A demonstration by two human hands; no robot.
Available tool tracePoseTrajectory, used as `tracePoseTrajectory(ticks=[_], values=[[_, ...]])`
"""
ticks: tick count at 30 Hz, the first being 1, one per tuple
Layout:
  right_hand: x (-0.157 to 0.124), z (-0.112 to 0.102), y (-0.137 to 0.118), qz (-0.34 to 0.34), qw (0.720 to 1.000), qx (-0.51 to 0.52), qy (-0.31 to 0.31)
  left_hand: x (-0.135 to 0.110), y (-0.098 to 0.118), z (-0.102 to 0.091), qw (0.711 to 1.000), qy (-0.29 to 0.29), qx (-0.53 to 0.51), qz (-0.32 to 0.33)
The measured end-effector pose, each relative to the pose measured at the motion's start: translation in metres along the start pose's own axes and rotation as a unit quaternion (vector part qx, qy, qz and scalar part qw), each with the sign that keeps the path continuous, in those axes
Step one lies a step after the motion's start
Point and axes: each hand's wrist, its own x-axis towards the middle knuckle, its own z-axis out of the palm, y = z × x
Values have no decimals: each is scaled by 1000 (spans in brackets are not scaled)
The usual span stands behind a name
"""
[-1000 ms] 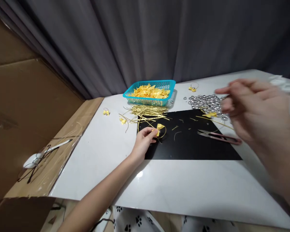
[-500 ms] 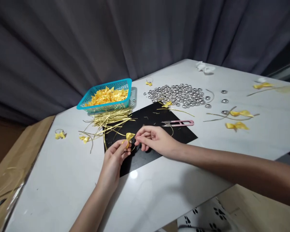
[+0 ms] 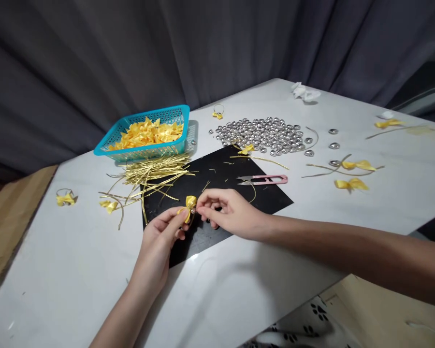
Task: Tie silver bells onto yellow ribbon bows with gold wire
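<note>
My left hand (image 3: 159, 234) pinches a small yellow ribbon bow (image 3: 190, 203) with a loop of gold wire, held just above the black mat (image 3: 239, 191). My right hand (image 3: 226, 212) meets it from the right, thumb and forefinger pinched at the bow's centre; something small and silvery shows there, too small to name. Both hands hover over the mat's near left part.
A teal basket (image 3: 145, 135) of yellow bows stands at the back left, with gold wire ties (image 3: 155, 171) piled before it. Silver beads (image 3: 264, 135) lie heaped behind the mat. Pink thread snips (image 3: 264, 180) rest on the mat. Finished bows (image 3: 351, 183) lie scattered on the white table (image 3: 76, 270).
My right hand came down from the silver beads and joined my left hand at the bow. The view has swung to the right.
</note>
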Motion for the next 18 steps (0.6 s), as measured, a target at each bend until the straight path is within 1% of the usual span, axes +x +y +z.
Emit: tracePoseTrajectory(ticks=[5, 10, 15, 18], values=[[-1, 0, 1, -18, 1000, -1, 7, 0, 2, -2, 1000, -16, -1, -6], [-2, 1, -2, -38, 999, -13, 14, -1, 3, -4, 1000, -19, -9, -19], [-4, 1, -3, -56, 998, -37, 15, -1, 8, -3, 998, -46, -21, -32], [-4, 1, -3, -62, 997, -41, 17, -2, 11, -2, 998, -50, -18, -39]])
